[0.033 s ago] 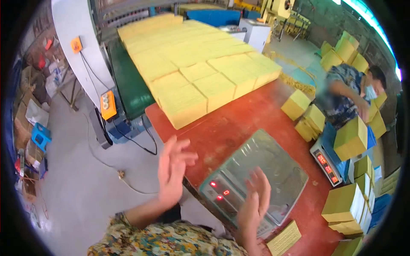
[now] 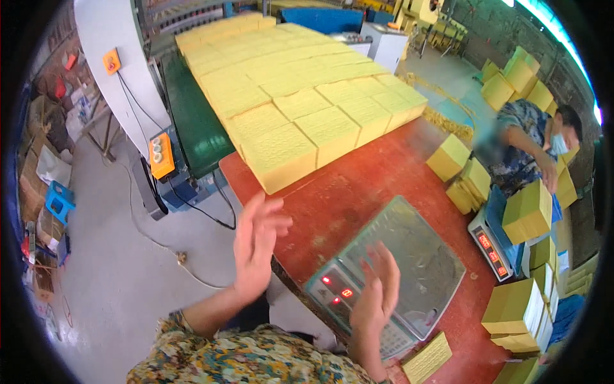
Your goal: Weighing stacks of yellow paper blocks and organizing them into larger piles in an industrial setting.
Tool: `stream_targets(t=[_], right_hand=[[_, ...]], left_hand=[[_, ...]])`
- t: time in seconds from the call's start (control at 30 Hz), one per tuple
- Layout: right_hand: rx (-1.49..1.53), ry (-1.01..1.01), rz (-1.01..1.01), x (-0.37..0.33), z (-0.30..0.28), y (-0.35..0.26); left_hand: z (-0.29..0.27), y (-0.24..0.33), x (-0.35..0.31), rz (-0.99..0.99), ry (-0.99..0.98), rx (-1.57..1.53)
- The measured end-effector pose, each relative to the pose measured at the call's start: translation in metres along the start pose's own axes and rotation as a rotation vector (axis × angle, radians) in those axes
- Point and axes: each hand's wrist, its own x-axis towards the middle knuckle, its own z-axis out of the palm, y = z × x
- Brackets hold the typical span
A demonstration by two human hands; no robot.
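Note:
My left hand (image 2: 256, 246) is raised in the air by the near left edge of the red table (image 2: 384, 166), fingers apart and nothing in them. Over the near side of a digital scale (image 2: 409, 256), my right hand (image 2: 377, 291) is also raised, fingers extended and empty. The scale has a flat, bare platform and a lit red display. A thin yellow sheet-like stack (image 2: 427, 358) lies beside the scale, near my right wrist. Beyond my hands, a broad block of yellow paper stacks (image 2: 307, 115) sits packed in rows.
At right, a co-worker (image 2: 524, 137) in a mask reaches to a yellow stack (image 2: 528, 210) on a second scale (image 2: 489, 249). More yellow bundles (image 2: 511, 310) line the right edge. Left are a green conveyor surface (image 2: 195, 128), an orange control box (image 2: 161, 155) and a floor cable (image 2: 181, 257).
Both my hands have shifted slightly left and stay empty. My view has turned a little, so the scale appears slightly farther right. The stacks look unmoved.

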Motion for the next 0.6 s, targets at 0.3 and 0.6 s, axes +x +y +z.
stream_targets(t=[0.3,0.6], right_hand=[[-0.312,0.037,0.045,0.138,0.184,0.150],[-0.630,0.164,-0.066,0.138,0.209,0.165]], left_hand=[[-0.097,-0.118,0.224,0.280,-0.351,0.941],[-0.103,-0.122,0.219,0.366,-0.576,1.114]])
